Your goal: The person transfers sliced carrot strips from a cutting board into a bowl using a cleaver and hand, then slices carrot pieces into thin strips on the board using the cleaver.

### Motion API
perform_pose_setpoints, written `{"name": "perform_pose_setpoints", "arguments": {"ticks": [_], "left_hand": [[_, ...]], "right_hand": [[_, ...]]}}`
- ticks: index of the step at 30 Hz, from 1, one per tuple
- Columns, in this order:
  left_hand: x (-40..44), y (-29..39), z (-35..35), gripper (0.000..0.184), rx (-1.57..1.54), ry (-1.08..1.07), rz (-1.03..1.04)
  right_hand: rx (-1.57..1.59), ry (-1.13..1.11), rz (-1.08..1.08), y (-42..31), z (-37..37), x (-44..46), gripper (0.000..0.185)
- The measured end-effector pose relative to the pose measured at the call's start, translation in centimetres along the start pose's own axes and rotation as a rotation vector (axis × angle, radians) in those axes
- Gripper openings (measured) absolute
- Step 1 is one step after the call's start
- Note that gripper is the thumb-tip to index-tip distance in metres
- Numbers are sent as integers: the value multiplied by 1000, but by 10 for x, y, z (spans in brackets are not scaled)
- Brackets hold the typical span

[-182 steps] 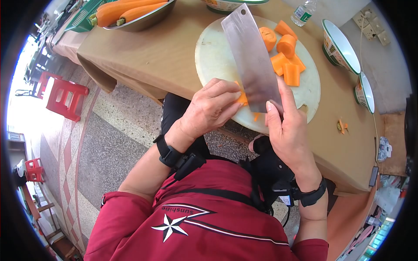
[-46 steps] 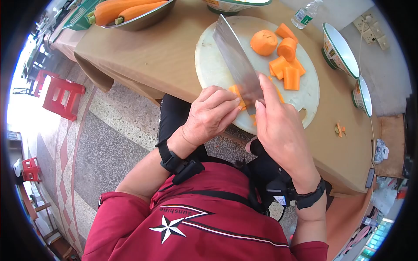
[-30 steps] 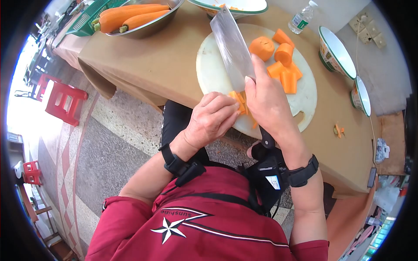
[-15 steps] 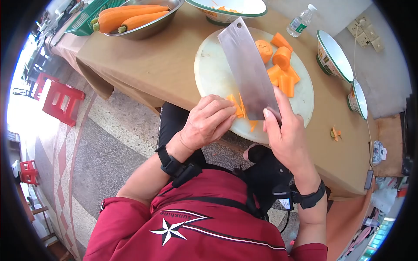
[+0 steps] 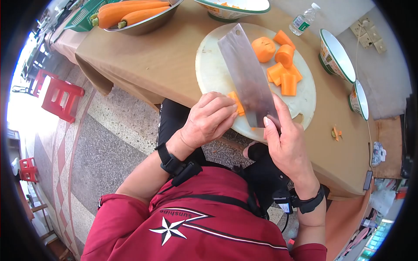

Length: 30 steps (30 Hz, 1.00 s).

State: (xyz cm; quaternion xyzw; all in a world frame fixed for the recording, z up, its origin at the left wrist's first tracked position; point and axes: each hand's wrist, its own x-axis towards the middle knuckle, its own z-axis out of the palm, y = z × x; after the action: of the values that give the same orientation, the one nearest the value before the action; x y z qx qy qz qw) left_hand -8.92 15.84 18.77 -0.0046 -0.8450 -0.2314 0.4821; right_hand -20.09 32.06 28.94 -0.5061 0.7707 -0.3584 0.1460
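Observation:
My right hand (image 5: 289,145) is closed round the near end of a broad cleaver (image 5: 248,71); its blade stretches away over a round white cutting board (image 5: 213,56). Fingers curled, my left hand (image 5: 209,116) presses on a small piece of carrot (image 5: 235,102) at the board's near left edge. The blade lies right beside that piece, on its right, and hides part of the board under it. Several thick carrot chunks (image 5: 284,55) are gathered on the board's right side, beyond the cleaver.
At the back left a metal bowl (image 5: 148,27) holds whole carrots, beside a green basket (image 5: 82,19). A white bowl (image 5: 235,9) with carrot bits stands behind the board. A water bottle (image 5: 304,20), two bowls (image 5: 336,56) and carrot scraps (image 5: 335,133) are on the right.
The cleaver has shifted slightly nearer and to the right, covering the thin carrot strip that showed by its edge. My left hand stays almost in place on the carrot piece.

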Motion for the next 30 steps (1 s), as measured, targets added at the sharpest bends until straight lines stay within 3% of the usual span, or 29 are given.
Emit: {"name": "perform_pose_setpoints", "arguments": {"ticks": [10,16,19,25,30], "left_hand": [[-1,0,1,19,7,-2,-5],[-1,0,1,19,9,3,-9],[-1,0,0,19,15,-5,-16],[-2,-1,1,19,2,1,-18],[-2,-1,1,20,-17,6,-11]], "right_hand": [[-70,3,-52,-6,1,0,47],[-145,-22,29,-11,2,0,46],[-200,25,-93,-9,5,4,49],[-221,-75,66,-24,4,13,46],[-233,-19,-52,-21,11,24,43]]}}
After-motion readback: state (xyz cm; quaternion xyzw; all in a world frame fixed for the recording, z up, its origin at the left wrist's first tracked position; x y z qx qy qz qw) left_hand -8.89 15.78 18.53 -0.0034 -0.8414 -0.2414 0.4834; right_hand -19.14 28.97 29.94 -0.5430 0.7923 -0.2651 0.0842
